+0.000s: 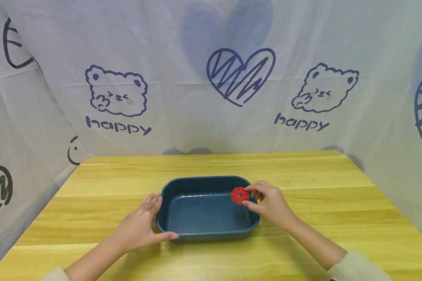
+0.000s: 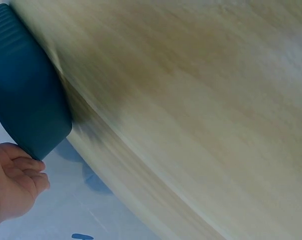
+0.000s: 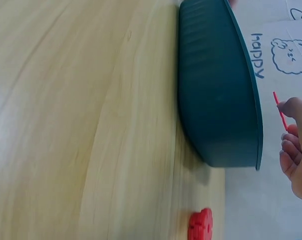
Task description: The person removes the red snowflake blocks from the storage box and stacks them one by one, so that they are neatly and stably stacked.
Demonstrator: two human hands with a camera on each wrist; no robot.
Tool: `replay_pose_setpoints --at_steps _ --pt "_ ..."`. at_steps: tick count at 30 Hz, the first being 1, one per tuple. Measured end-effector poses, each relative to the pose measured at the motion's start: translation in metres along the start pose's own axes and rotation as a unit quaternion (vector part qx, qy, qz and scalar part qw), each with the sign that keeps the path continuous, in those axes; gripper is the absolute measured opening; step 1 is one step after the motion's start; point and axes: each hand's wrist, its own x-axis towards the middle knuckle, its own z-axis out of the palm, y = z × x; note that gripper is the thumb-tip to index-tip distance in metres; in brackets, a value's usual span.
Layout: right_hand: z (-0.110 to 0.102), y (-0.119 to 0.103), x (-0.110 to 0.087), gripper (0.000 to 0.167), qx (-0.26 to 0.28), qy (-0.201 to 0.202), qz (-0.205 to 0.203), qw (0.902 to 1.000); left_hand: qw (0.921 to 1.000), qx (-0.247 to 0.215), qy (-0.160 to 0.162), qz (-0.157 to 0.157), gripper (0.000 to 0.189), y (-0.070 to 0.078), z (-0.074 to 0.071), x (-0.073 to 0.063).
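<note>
A dark teal-blue plastic basin (image 1: 207, 214), oblong with rounded corners, sits on the wooden table. At its left end my left hand (image 1: 140, 224) holds it, fingers along the side wall and thumb against the front wall near the corner. Over the basin's right end, my right hand (image 1: 269, 201) pinches a thin red notched disc (image 1: 239, 195) with a round centre hole between thumb and forefinger. The right wrist view shows that disc edge-on beyond the basin's rim (image 3: 258, 120). Inside, the visible basin floor is bare.
On the table past the basin, a red piece (image 3: 200, 225) like the disc, apparently several thick, lies in the right wrist view; the right hand hides that spot in the head view. A white cloth (image 1: 183, 101) with bear and heart drawings hangs behind the table (image 1: 109, 183).
</note>
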Motion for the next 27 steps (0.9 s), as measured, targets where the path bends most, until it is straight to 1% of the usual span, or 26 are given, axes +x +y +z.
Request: replay_pose_setpoints --at_steps 5,8,12,15,18,22,27 --pt "-0.008 0.006 -0.005 0.025 -0.01 0.031 0.001 0.9995 0.9999 0.0 0.01 0.005 0.106 0.0 0.001 0.0" --pt "-0.014 0.011 -0.009 0.027 -0.013 0.05 -0.007 0.9986 0.9999 -0.002 0.011 0.008 0.107 0.0 0.001 0.0" --pt "-0.021 0.016 -0.013 0.029 -0.02 0.075 -0.018 0.9968 0.9999 -0.007 0.008 0.004 0.107 -0.001 0.001 -0.001" --pt "-0.026 0.022 -0.015 0.029 -0.029 0.089 -0.017 0.9954 0.9999 -0.006 0.009 0.0 0.107 -0.001 0.001 -0.002" --pt "-0.029 0.029 -0.018 0.028 -0.031 0.091 -0.012 0.9953 0.9999 -0.001 0.011 -0.001 0.107 -0.002 0.002 -0.002" --pt "-0.03 0.038 -0.027 0.026 -0.029 0.084 0.003 0.9961 0.9999 -0.001 0.012 0.001 0.107 -0.001 0.002 -0.002" --pt "-0.03 0.048 -0.039 0.024 -0.031 0.069 0.031 0.9967 0.9999 -0.001 0.012 0.002 0.107 0.0 0.003 -0.001"
